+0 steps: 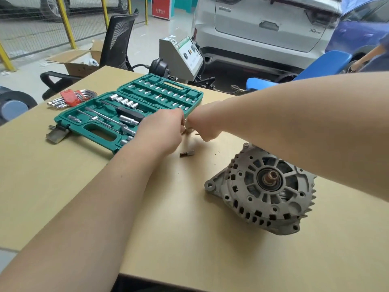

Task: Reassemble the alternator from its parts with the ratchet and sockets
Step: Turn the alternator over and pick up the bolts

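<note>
- Alternator (263, 190) sitting on the right half of the tan table (168, 218), resting on its side, shaft end facing up toward the camera: grey cast housing, rough and matte, ribbed with slots round the rim, rusty shaft stub in a dark round centre.
- No readable marking on the housing from here.
- Both hands raised together above the table's middle, beyond the alternator and well apart from it.
- Left hand (163, 131) and right hand (203, 125) nearly touching, fingers curled in, pinching some small metal piece (186, 129) between them; too small and hidden to name.
- Right forearm crossing above the alternator's far edge.
- Small grey metal part (187, 153) lying on the table just below the hands.
- Green plastic socket case (130, 110) open flat to the left, moulded trays holding shiny chrome sockets, bits and extension bars; near corner hidden behind the left hand.
- Hex key set (71, 99) in a red holder beyond the case, close to the table's far left edge.
- Dull metal piece (56, 133) touching the case's near left corner.
- Wide bare tabletop in front of the alternator and along the near edge.
- Behind the table: black mesh chair (117, 39), white car (263, 28), badge lettering too blurred to read.
</note>
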